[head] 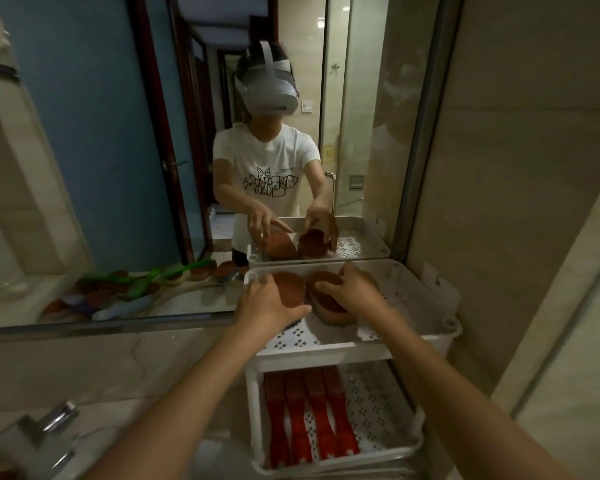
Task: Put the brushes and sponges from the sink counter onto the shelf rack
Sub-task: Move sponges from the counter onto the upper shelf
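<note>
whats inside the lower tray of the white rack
Four red brushes lie side by side on the left of the lower tray; its right part shows bare perforated floor. The top tray covers their far ends and the tray's back, so anything there can't be seen.

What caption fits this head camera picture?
Left hand grips the left brown brush, right hand the right brown brush, in the top tray above red brushes.
</note>
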### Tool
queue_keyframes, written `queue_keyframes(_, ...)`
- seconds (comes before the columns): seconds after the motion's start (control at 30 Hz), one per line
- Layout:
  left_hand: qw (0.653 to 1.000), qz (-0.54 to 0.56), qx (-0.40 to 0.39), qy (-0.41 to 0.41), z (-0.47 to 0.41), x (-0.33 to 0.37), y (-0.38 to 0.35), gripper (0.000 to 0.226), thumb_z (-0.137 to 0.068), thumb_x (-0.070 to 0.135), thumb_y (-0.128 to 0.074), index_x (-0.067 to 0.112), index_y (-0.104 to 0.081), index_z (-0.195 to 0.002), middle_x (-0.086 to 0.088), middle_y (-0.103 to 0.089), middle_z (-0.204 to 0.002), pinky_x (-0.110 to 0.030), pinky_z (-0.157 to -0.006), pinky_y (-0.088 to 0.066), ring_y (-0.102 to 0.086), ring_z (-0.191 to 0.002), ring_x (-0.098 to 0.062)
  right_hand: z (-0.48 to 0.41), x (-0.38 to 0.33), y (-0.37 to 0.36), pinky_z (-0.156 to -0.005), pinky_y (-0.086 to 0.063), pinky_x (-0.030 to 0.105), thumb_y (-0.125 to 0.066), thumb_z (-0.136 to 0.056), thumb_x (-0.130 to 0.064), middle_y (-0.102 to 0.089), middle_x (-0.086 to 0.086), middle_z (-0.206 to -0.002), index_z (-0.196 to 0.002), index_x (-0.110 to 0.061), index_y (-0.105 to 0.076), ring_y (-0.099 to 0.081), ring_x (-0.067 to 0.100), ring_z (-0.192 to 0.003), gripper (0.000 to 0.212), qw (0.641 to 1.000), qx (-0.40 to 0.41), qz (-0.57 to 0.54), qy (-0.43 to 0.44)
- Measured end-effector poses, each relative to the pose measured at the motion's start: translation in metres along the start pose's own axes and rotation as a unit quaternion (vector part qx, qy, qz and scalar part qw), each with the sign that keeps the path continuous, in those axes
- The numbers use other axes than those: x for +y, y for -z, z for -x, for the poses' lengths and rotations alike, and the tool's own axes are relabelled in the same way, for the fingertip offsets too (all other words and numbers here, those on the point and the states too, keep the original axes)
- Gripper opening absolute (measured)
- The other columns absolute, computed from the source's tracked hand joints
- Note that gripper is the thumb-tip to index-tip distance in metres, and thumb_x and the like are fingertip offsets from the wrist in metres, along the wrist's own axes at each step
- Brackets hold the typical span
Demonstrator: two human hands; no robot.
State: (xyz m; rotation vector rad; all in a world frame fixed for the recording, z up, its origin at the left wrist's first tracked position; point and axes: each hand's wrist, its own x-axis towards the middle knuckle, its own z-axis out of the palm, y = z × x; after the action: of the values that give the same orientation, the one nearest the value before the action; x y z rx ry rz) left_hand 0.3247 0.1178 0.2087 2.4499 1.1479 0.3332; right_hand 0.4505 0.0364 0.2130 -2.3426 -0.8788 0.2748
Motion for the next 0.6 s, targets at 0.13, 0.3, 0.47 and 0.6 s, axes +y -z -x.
queue_keyframes(0.13, 0.994, -0.104, 0.014, -0.027, 0.0, -0.008, 0.009, 0.087, -0.074, 0.055, -0.065, 0.015, -0.029, -0.143, -0.009, -0.032, -0.146, -0.038, -0.109, -0.029, -0.028, -0.136, -0.029, 0.003, -0.002, 0.007, -0.09, -0.048, 0.033, -0.063, -0.085, -0.036, -0.063, 0.006, -0.118, -0.118, -0.013, -0.058, -0.06, 0.022, -0.107, 0.04, 0.996, -0.072, 0.005, 0.043)
queue_keyframes(0.3, 0.996, -0.081, -0.014, -0.014, -0.002, -0.018, 0.007, 0.088, -0.074, 0.041, -0.068, 0.011, -0.026, -0.145, -0.012, -0.028, -0.149, -0.035, -0.108, -0.035, -0.027, -0.138, -0.029, 0.008, -0.004, 0.015, -0.088, -0.042, 0.024, -0.074, -0.077, -0.02, -0.048, 0.004, -0.139, -0.141, -0.015, -0.037, -0.051, 0.019, -0.117, 0.075, 0.981, -0.185, 0.014, 0.065)
queue_keyframes(0.47, 0.999, -0.034, 0.0, -0.01, -0.007, -0.026, 0.006, 0.09, -0.07, 0.036, -0.072, 0.011, -0.028, -0.145, -0.012, -0.039, -0.142, -0.036, -0.1, -0.044, -0.039, -0.132, -0.028, 0.006, -0.006, 0.007, -0.089, -0.038, 0.023, -0.075, -0.076, -0.019, -0.048, 0.007, -0.141, -0.14, -0.013, -0.038, -0.047, 0.022, -0.126, 0.074, 0.987, -0.135, 0.011, 0.087)
queue_keyframes(0.6, 1.0, -0.018, -0.001, -0.022, -0.011, -0.028, 0.01, 0.074, -0.067, 0.035, -0.076, 0.011, -0.046, -0.13, -0.013, -0.05, -0.131, -0.034, -0.092, -0.044, -0.047, -0.122, -0.028, 0.006, -0.008, 0.003, -0.1, -0.038, 0.027, -0.071, -0.078, -0.013, -0.042, 0.007, -0.146, -0.145, -0.014, -0.032, -0.042, 0.023, -0.132, 0.078, 0.983, -0.143, 0.049, 0.106)
